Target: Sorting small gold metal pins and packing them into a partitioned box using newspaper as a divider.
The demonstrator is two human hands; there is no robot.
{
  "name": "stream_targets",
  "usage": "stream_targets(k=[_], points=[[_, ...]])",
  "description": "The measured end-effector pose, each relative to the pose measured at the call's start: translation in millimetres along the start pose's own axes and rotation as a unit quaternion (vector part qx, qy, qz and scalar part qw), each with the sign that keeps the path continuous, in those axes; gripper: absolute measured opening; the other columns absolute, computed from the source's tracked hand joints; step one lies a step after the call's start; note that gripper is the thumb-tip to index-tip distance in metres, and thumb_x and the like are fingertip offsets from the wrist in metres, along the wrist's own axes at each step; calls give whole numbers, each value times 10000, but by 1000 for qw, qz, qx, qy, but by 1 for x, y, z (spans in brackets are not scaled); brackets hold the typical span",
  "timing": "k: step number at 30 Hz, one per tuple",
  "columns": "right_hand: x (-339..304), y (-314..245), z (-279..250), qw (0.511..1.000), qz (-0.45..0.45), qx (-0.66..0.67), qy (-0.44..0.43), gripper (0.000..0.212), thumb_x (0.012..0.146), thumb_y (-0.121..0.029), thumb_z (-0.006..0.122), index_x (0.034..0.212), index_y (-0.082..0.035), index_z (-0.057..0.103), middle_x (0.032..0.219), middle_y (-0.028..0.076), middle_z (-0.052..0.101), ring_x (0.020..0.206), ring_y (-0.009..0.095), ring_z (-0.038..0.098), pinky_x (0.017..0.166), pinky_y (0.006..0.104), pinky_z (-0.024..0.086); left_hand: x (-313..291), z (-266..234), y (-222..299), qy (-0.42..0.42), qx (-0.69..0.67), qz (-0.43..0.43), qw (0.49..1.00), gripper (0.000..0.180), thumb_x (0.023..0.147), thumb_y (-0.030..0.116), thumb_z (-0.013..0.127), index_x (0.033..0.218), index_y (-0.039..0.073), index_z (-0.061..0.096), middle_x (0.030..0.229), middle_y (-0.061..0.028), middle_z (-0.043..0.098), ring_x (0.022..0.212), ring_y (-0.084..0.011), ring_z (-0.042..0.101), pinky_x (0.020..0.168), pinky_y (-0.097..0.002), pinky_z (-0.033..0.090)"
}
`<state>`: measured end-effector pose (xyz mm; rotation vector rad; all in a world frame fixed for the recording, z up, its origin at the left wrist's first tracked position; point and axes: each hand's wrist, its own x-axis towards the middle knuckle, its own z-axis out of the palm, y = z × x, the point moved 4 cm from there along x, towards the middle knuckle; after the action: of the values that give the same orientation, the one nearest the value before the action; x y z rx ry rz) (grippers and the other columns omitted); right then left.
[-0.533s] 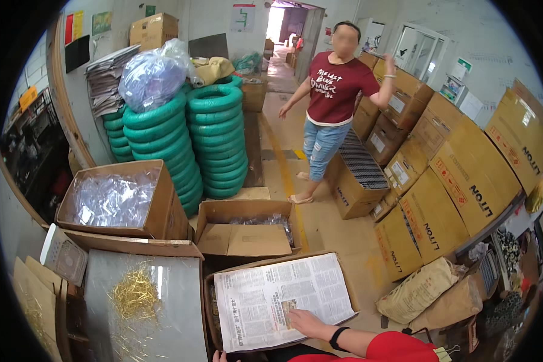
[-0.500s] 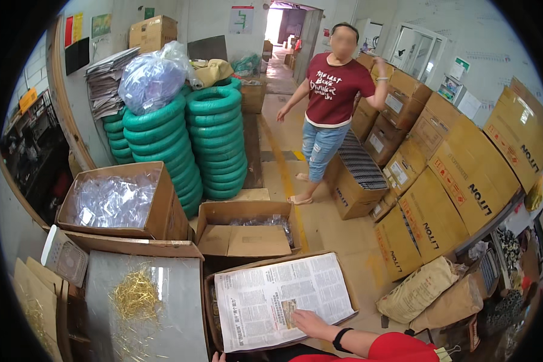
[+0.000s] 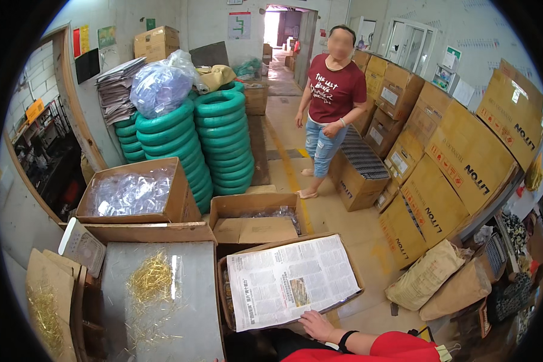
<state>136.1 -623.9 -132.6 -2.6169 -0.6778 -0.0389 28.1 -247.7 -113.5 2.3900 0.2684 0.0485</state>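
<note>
My right hand [image 3: 317, 326] is at the near edge of a sheet of newspaper [image 3: 265, 283], its fingers spread and holding nothing. A black band is around that wrist, below a red sleeve. The newspaper lies flat over the top of an open cardboard box [image 3: 360, 283], hiding most of what is inside. My left hand is out of view. To the left of the box, a pile of thin gold-coloured pieces [image 3: 149, 279] lies on a grey tabletop [image 3: 117, 265].
Boxes of clear plastic pieces [image 3: 184, 196] stand beyond the table, before stacked green rings [image 3: 223, 139]. A person in a dark red shirt [image 3: 338, 87] stands in the aisle, facing me. Cartons [image 3: 473, 160] and paper sacks [image 3: 425, 274] line the right side.
My right hand has slid from the newspaper's face to its near edge. The left fingertips have left the view. The other person's raised hand has come down to waist height. The view has shifted slightly.
</note>
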Motion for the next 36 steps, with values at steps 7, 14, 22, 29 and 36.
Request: stream_targets(k=[7, 14, 22, 29, 36], points=[[-2, -24, 6, 1000, -21, -6, 20, 353, 826, -115, 647, 1167, -42, 599, 1198, 151, 557, 1189, 347, 502, 1071, 462, 386, -33, -23, -13, 4, 42, 0, 999, 450, 918, 154, 607, 1315, -35, 510, 1385, -340, 441, 1268, -493, 435, 1079, -504, 375], [-8, -38, 23, 999, -17, 35, -13, 341, 848, -124, 605, 1183, -60, 596, 1207, 139, 582, 1167, 334, 536, 1018, 443, 424, -57, -17, -50, 10, 51, 15, 999, 441, 923, 161, 606, 1317, -14, 514, 1383, -346, 436, 1272, -503, 431, 1089, -508, 370], [-14, -43, 47, 998, -8, 26, -64, 361, 831, -110, 614, 1191, -90, 603, 1218, 108, 578, 1149, 314, 546, 988, 418, 442, -74, -17, -55, -65, 128, 34, 989, 584, 936, 300, 610, 1406, -5, 449, 1455, -329, 380, 1350, -506, 348, 1118, -529, 341], [-12, -50, 47, 995, -3, 18, -96, 377, 819, -101, 617, 1196, -84, 601, 1217, 109, 580, 1150, 315, 547, 986, 421, 447, -73, -31, -48, -106, 231, 67, 965, 635, 954, 420, 542, 1434, 17, 437, 1468, -303, 382, 1359, -491, 350, 1110, -581, 325], [-29, -36, 58, 991, 51, 2, -128, 371, 830, -95, 558, 1197, -70, 605, 1157, 126, 615, 1101, 323, 574, 946, 430, 466, -83, -16, -72, -73, 276, 87, 954, 605, 971, 416, 511, 1465, 77, 423, 1497, -214, 403, 1391, -443, 335, 1134, -581, 281]])
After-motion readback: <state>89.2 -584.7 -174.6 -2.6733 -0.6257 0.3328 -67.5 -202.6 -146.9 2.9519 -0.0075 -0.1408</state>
